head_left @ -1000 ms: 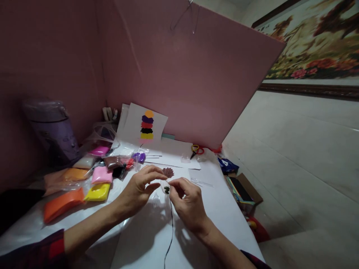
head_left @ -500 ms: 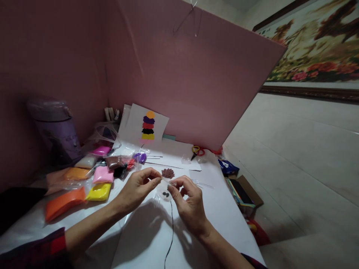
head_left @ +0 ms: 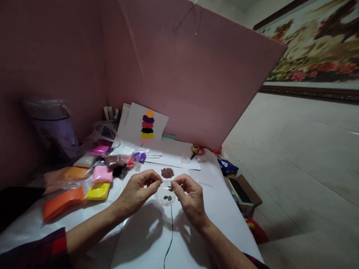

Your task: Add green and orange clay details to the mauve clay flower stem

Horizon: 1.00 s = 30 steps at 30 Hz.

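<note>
Over the white paper, my left hand (head_left: 147, 185) and my right hand (head_left: 189, 196) face each other. Each pinches the top edge of a small clear plastic bag (head_left: 161, 200) between thumb and fingers. Small dark green pieces (head_left: 167, 198) show in or through the bag; I cannot tell which. Just beyond the fingertips lies a brown fringed clay flower (head_left: 167, 172). From below the bag a thin dark strip (head_left: 172, 231) curves down the paper towards me.
Several colourful clay packets, such as an orange one (head_left: 64, 204), lie at left by a purple bottle (head_left: 54, 129). Behind stands a sheet with coloured shapes (head_left: 158, 123). Scissors (head_left: 195, 151) lie at the back right. A box of coloured sheets (head_left: 242, 192) is beyond the right edge.
The bag now hangs wider between my hands, and its green pieces show more clearly. My fingertips have drawn slightly apart.
</note>
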{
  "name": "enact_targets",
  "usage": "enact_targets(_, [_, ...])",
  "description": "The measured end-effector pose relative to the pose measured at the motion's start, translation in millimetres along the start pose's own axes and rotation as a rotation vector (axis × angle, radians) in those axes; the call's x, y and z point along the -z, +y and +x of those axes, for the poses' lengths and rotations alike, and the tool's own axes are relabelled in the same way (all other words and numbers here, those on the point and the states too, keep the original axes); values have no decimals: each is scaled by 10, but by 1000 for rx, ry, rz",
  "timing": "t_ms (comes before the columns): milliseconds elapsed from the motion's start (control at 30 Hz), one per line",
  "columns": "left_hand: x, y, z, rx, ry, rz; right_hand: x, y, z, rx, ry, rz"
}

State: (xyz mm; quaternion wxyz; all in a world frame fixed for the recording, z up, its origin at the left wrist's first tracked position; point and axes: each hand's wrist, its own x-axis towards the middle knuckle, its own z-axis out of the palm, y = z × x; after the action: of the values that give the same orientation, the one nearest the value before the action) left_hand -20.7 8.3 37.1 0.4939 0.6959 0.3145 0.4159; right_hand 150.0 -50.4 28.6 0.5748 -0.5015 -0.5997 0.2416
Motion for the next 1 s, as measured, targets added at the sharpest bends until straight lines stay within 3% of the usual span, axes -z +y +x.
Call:
enact_targets(300, [-38, -29, -21, 54, -90, -61, -9, 9, 12, -56, -63, 43])
enact_targets(633, [-98, -46, -76, -87, -91, 246, -57, 28, -20, 49, -117, -53])
enact_targets(833, [-56, -35, -40, 13, -120, 135, -3, 65, 16, -10, -82, -10])
enact_targets(1000, [-44, -63, -20, 42, -118, 110, -5, 95, 33, 33, -107, -38])
